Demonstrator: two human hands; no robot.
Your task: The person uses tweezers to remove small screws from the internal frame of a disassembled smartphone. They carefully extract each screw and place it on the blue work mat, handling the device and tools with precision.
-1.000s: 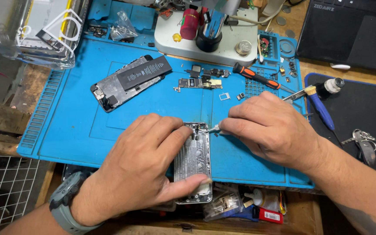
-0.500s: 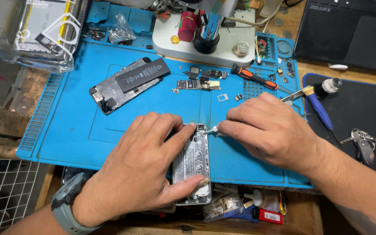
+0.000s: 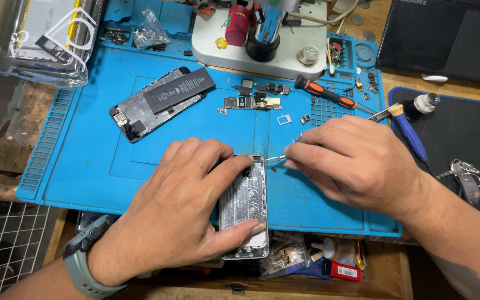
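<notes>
My left hand (image 3: 181,208) clamps a bare silver phone housing (image 3: 245,214) at the near edge of the blue work mat (image 3: 84,166), thumb along its lower side and fingers over its top left. My right hand (image 3: 356,161) pinches a thin metal tool (image 3: 275,159) whose tip touches the housing's top right corner. A grey watch sits on my left wrist.
A phone screen assembly with a black battery (image 3: 159,100) lies on the mat's upper left. A small circuit board (image 3: 251,103) and loose parts lie mid-mat, with an orange-handled screwdriver (image 3: 326,93) beside them. A white microscope base (image 3: 262,47) stands at the back, a blue brush (image 3: 409,130) and keys (image 3: 465,178) to the right.
Both hands stay in nearly the same place on the housing. The right hand's tool tip has shifted only slightly at the top corner.
</notes>
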